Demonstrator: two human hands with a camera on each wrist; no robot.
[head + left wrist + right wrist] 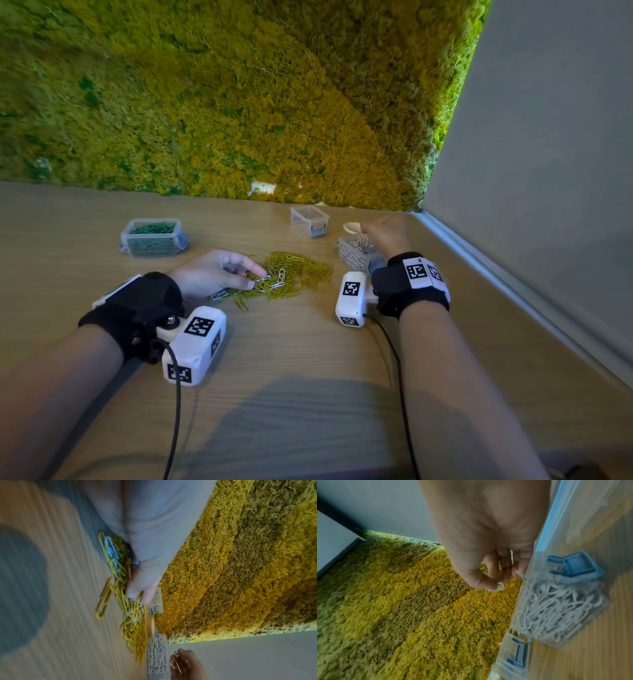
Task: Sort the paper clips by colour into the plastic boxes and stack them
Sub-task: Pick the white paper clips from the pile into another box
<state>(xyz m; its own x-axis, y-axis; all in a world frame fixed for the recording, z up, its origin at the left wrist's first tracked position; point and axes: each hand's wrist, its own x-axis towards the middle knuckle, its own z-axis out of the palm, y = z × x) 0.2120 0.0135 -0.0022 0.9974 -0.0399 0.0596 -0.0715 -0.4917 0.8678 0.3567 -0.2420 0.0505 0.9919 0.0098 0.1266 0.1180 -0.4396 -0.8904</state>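
Pinching white clips in your right hand, you hover above the box of white clips. Your left hand rests on the yellow pile, fingertips seemingly touching a clip there.

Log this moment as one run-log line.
left hand: on yellow clips | right hand: holds white clip over white box | green box: filled

My wooden desk and what sits on it

A box of green clips stands far left, an empty clear box at the back, a box of white clips to the right, and a loose heap of yellow clips with a few white ones lies between.
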